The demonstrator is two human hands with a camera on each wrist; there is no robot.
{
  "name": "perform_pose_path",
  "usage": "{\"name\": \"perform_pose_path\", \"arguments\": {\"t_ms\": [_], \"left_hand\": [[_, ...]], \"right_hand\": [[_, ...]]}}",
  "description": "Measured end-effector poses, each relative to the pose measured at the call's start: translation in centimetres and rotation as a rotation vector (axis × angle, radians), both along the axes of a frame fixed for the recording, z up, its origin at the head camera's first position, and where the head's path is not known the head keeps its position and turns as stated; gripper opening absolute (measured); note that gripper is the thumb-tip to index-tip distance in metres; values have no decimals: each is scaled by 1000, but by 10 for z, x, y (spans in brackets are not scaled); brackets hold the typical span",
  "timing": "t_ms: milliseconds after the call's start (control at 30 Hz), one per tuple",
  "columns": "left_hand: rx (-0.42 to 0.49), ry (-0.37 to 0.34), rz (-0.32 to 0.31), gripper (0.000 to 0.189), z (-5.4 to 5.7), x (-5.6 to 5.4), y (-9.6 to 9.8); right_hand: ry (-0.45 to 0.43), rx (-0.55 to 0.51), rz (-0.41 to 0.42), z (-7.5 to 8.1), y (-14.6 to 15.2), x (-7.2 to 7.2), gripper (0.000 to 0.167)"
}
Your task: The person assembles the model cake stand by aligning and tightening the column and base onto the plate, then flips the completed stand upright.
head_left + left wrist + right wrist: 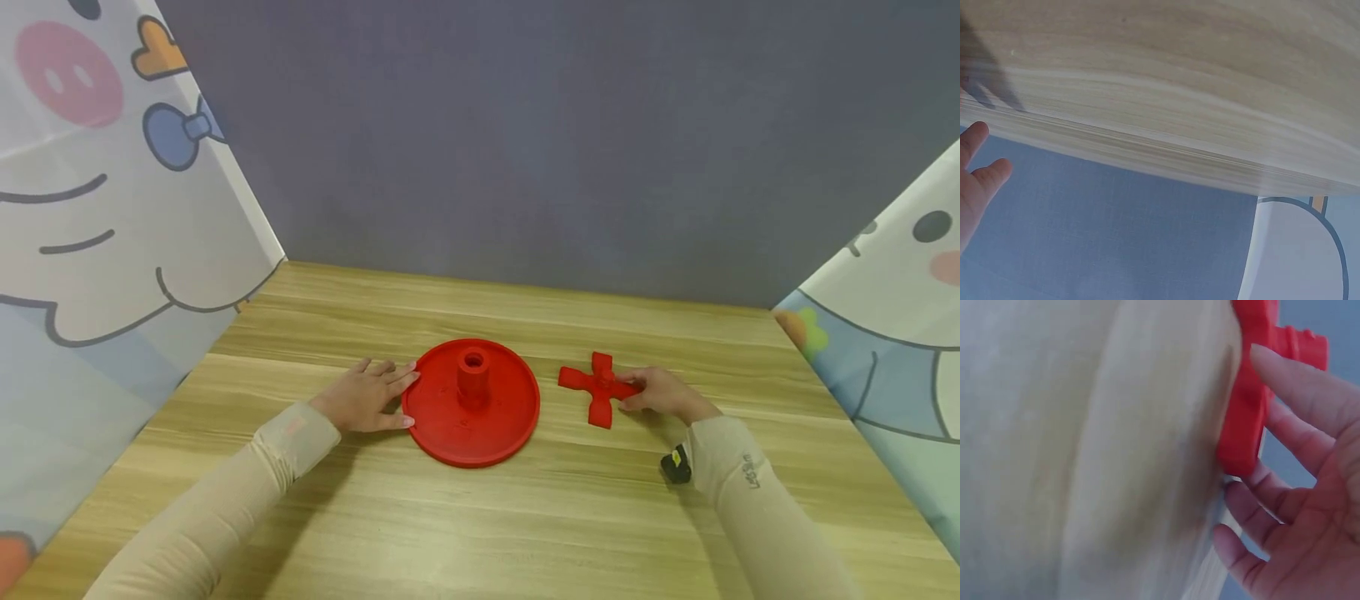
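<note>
A round red plastic disc (435, 421) with a raised rim lies on the wooden table, and a hollow upright post (472, 379) stands at its middle. At its left edge my left hand (362, 400) lies with fingers spread, fingertips and thumb touching the rim. To the right of the disc is a red four-armed cross piece (600, 408) with a short knob at its centre. My right hand (666, 393) pinches its right arm between thumb and fingers. In the right wrist view the cross piece (1241, 431) stays close to the table, its ridged knob (1304, 347) pointing up.
The wooden table (465, 533) ends at a grey back wall (510, 150). Cartoon-printed panels (97, 233) enclose the left side, with another printed panel (900, 350) on the right. A small black device (677, 465) sits at the right wrist.
</note>
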State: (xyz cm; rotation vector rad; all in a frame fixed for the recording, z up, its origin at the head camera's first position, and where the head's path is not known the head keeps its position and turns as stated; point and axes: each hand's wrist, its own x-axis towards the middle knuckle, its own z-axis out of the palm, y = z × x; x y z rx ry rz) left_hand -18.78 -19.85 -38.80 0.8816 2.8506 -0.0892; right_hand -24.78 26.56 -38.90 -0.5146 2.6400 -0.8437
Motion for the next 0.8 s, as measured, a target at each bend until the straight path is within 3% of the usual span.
{"name": "perform_pose_path", "arguments": {"t_ms": [433,800], "left_hand": [[7,-4,-3,79,-3,-1,-4],[36,8,-11,78,-6,-2,-5]], "right_hand": [[60,-18,42,-5,-7,-7,31],[137,76,-25,-7,-13,-6,24]]}}
